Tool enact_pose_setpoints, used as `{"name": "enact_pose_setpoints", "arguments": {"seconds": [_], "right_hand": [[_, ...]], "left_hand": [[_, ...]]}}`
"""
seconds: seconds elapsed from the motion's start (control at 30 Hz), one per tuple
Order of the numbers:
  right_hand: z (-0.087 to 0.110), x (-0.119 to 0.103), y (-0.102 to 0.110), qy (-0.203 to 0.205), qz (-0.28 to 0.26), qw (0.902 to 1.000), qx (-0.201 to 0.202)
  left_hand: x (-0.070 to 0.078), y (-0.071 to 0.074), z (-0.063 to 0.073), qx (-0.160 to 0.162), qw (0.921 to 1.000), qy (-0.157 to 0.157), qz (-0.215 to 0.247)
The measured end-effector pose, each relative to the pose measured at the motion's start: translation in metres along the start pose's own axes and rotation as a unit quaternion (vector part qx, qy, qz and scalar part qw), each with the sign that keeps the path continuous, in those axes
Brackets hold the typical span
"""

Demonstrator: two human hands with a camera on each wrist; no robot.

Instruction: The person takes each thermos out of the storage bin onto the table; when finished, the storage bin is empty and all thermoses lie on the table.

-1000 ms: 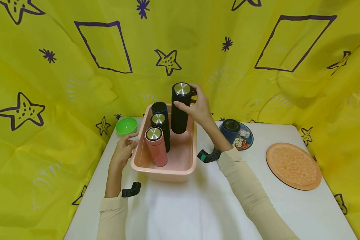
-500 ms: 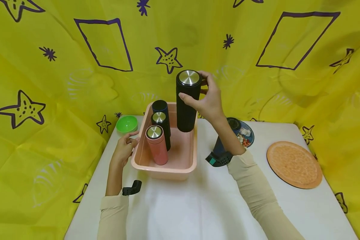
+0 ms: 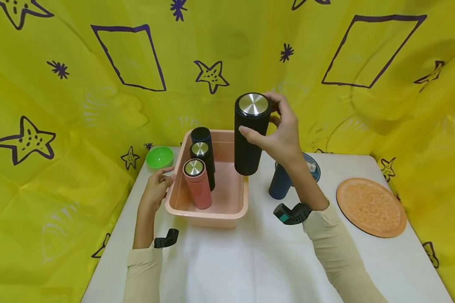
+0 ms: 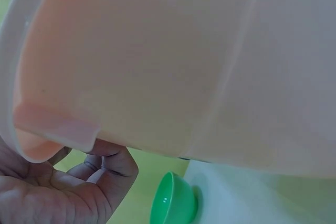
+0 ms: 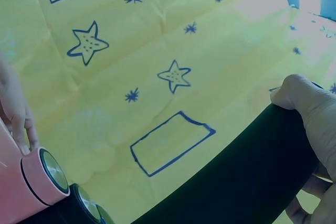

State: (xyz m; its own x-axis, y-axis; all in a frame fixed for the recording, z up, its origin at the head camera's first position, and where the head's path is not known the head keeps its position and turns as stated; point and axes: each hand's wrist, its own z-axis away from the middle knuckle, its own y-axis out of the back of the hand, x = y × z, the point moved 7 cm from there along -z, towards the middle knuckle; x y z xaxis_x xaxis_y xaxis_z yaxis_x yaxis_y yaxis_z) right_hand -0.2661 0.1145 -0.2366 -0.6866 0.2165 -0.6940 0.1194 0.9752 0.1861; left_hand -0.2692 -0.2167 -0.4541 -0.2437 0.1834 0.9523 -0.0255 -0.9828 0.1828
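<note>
Tall blk vacuum flask point(image 3: 250, 147): since prev frame has moved R, now aloft over tub's R rim.
R hand point(image 3: 282, 136): clamped round upper body, thumb nearside.
L hand point(image 3: 157, 188): grips peach tub point(image 3: 204, 216) at L rim.
Tip: prob. best to keep base well clear of rim, flask upright, tub braced.
Flask look: matte cylinder, shiny steel lid.
Inside tub: pink flask point(image 3: 199, 191), shorter blk flask point(image 3: 204, 156), navy flask point(image 3: 201, 134).
Table, R: 2nd navy flask point(image 3: 279, 183).

Left sleeve point(image 3: 142, 277): cream cloth, banded cuff point(image 3: 139, 256)
Right sleeve point(image 3: 335, 248): matching cream cloth, softly wrinkled
Left wrist camera point(image 3: 167, 239): black, bent, small holes
Right wrist camera point(image 3: 293, 213): black, bent, rows of holes, teal patch point(image 3: 284, 218)
</note>
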Motion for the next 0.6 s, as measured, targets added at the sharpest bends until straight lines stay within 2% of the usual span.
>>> {"name": "enact_pose_setpoints", "arguments": {"seconds": [0.4,0.6], "right_hand": [[0.027,-0.011,0.026,0.004,0.017,0.9998,-0.009],[0.045,-0.009,0.043,-0.011,0.007,0.9999,-0.002]], "left_hand": [[0.001,0.000,-0.001,-0.002,1.0000,0.002,0.004],[-0.001,0.001,0.001,0.003,1.0000,0.008,0.003]]}}
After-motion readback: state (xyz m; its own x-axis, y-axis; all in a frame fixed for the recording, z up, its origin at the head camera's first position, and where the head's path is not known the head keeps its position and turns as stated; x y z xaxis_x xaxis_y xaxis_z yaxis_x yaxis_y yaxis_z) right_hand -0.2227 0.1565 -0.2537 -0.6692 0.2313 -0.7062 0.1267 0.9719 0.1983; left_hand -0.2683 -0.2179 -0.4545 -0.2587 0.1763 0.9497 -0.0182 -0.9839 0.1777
